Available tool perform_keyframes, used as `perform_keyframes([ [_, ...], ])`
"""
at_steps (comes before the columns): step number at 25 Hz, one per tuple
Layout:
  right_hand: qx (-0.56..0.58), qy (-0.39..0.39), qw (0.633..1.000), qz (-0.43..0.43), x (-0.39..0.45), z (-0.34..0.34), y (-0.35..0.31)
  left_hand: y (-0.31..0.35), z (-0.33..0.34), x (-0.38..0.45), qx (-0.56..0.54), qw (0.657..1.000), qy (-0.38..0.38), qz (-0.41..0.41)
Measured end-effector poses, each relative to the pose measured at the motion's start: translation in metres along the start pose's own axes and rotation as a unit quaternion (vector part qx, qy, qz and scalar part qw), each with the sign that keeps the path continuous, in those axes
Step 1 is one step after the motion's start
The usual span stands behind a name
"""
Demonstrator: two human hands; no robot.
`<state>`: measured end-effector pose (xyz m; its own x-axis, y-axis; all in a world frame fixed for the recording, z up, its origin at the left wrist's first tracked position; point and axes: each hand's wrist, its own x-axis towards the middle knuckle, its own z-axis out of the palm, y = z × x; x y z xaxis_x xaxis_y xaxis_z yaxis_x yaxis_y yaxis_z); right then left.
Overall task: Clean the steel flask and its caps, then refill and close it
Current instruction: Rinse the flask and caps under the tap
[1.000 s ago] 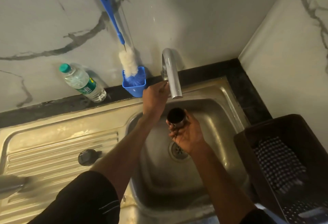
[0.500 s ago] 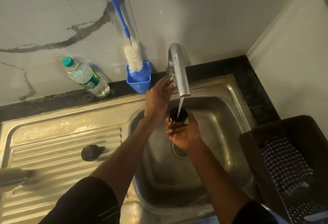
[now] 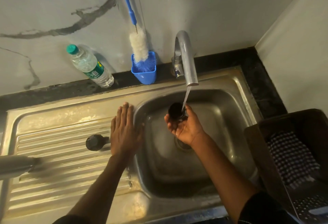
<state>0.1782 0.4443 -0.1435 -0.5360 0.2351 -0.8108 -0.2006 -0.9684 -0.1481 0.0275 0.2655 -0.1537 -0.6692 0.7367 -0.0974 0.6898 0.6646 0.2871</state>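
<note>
My right hand (image 3: pixel 186 126) holds a dark cup-shaped cap (image 3: pixel 175 111) over the sink basin (image 3: pixel 221 113), mouth up, under the water running from the tap (image 3: pixel 188 64). My left hand (image 3: pixel 124 129) lies flat with straight fingers on the draining board (image 3: pixel 53 145) at the basin's left rim. A second round dark cap (image 3: pixel 94 142) sits on the board just left of that hand. The steel flask (image 3: pixel 16 165) lies on its side at the far left, blurred and cut by the frame edge.
A plastic water bottle (image 3: pixel 90 66) with a green cap leans on the marble wall. A blue-handled bottle brush (image 3: pixel 139 48) stands in a blue holder (image 3: pixel 144 74). A dark crate (image 3: pixel 257 144) with a checked cloth (image 3: pixel 291 156) sits at the right.
My left hand left the tap handle and came down flat onto the draining board. Water started running and now streams into the cap, which my right hand keeps under the spout.
</note>
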Motion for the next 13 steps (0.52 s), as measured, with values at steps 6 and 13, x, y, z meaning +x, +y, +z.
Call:
perform_keyframes([
  [6, -0.159, 0.033, 0.952, -0.261, 0.017, -0.001, -0.007, -0.003, 0.004, 0.002, -0.015, 1.000, 0.022, -0.012],
  [13, 0.088, -0.037, 0.995, -0.024, 0.015, 0.004, 0.000, 0.001, 0.001, 0.000, -0.014, 0.999, 0.031, -0.019],
])
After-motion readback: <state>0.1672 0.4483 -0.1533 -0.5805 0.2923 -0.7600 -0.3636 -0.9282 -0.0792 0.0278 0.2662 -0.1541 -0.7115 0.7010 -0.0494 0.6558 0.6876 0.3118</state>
